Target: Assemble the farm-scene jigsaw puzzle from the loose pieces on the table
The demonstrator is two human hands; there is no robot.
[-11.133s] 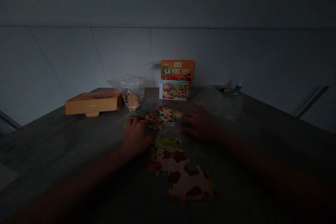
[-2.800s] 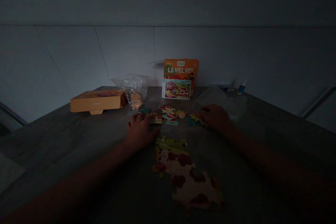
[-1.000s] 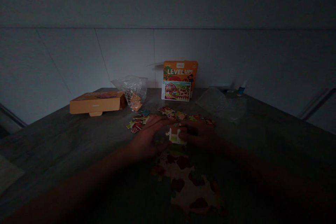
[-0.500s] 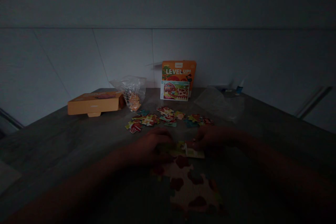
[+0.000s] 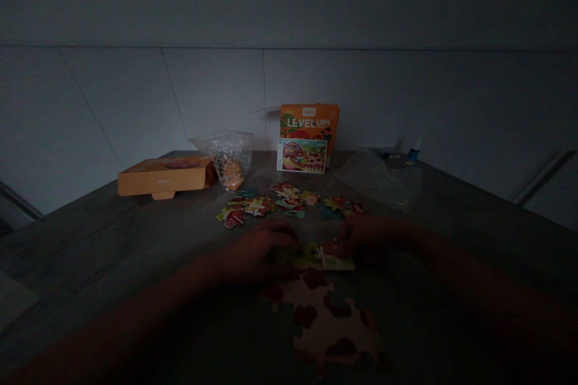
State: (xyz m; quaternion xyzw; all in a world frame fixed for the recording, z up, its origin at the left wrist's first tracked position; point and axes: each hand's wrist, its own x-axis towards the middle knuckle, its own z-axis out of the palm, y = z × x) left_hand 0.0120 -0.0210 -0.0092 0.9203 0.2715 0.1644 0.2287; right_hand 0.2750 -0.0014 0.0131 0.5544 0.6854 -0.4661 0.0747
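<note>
In dim light, my left hand point(image 5: 264, 251) curls its fingers over the left end of a green jigsaw puzzle piece point(image 5: 304, 257). From the other side, my right hand point(image 5: 363, 236) pinches a paler jigsaw puzzle piece point(image 5: 338, 263) by its upper edge. The two pieces meet edge to edge, though whether they interlock I cannot tell. Just nearer to me lies a joined section of puzzle point(image 5: 327, 325) with brown cow spots on a pale ground. My left fingertips are partly lost in shadow.
Loose puzzle pieces point(image 5: 257, 206) lie in piles beyond my hands. Behind them stand an orange box point(image 5: 311, 115) and a farm picture card point(image 5: 301, 156). An orange box lid or tray point(image 5: 162, 179), a plastic bag of pieces point(image 5: 231, 162), another clear bag point(image 5: 379, 180) and a small bottle point(image 5: 413, 151) are around.
The paler piece in my right hand has shifted very slightly to the right. My left hand keeps its place, and the view has moved a touch.
</note>
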